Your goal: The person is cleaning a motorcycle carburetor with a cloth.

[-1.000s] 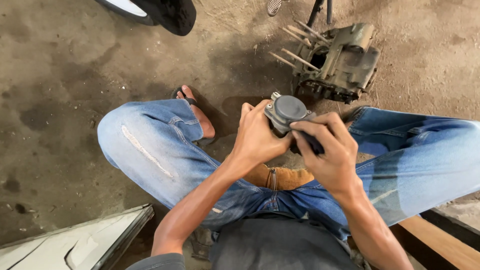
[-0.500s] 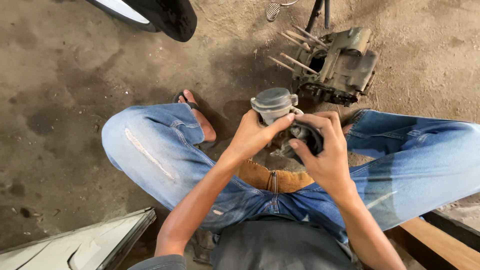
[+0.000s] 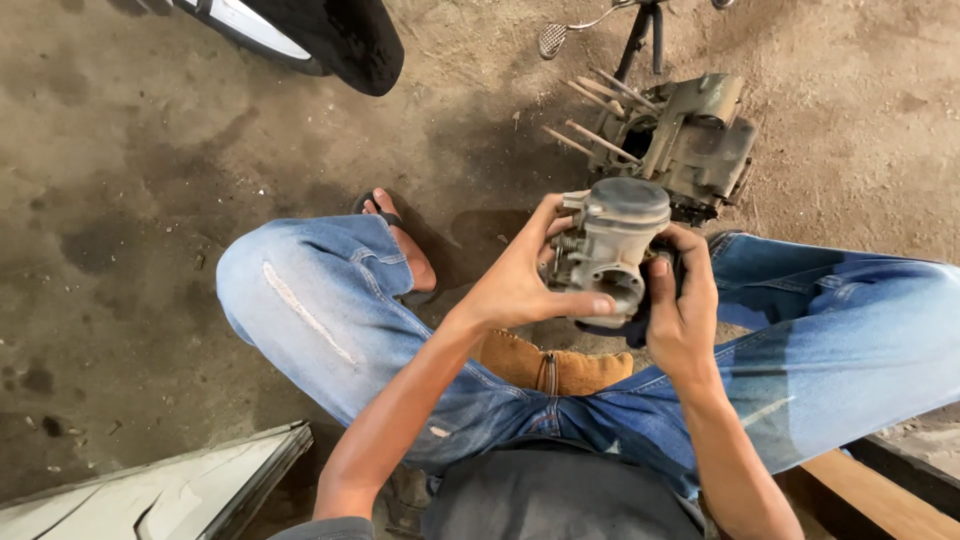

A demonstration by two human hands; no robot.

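Note:
I hold a grey metal carburettor (image 3: 612, 245) above my lap with both hands. My left hand (image 3: 520, 280) grips its left side, thumb laid across the lower front. My right hand (image 3: 682, 310) wraps its right side, thumb pressed against the round bore, with a dark cloth or part partly hidden under the palm. The carburettor stands upright, its round cap on top. I sit with knees apart in blue jeans (image 3: 330, 310).
A dirty engine block (image 3: 690, 140) with long studs lies on the stained concrete floor just beyond my hands. A black motorcycle fender (image 3: 320, 35) is at the top left, a kickstand and pedal (image 3: 620, 30) at top. A white panel (image 3: 160, 495) lies bottom left, a wooden plank (image 3: 880, 495) bottom right.
The carburettor has been turned from cap-toward-me to upright, showing its side and bore. Both hands shifted their grip around it and lifted it a little.

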